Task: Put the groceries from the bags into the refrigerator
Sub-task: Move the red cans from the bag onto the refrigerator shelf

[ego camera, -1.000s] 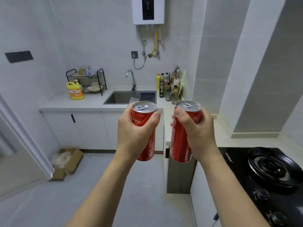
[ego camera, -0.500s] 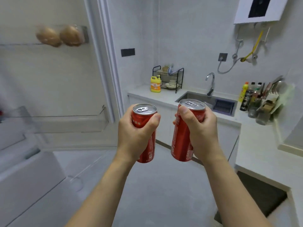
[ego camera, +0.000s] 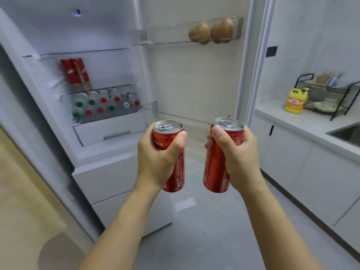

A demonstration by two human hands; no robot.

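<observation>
Red cans are gripped upright, one in the left hand (ego camera: 157, 152), one in the right hand (ego camera: 238, 154); the open refrigerator (ego camera: 101, 133) is now faced, so shelving can begin.

Pale grey tiles cover the floor (ego camera: 224, 227) across the lower middle of the frame. At the right, a white counter (ego camera: 303, 121) runs over plain white cabinets (ego camera: 303, 162) with a small dark handle. On the counter stand a yellow detergent bottle (ego camera: 295, 101) and, just beside it, a black wire dish rack (ego camera: 331, 94) holding pale dishes. A steel sink (ego camera: 348, 133) sits at the right edge. The wall (ego camera: 311, 39) behind is light tiled, with a dark switch plate (ego camera: 271, 51) near a white door frame (ego camera: 255, 61). The light is soft and even.
</observation>
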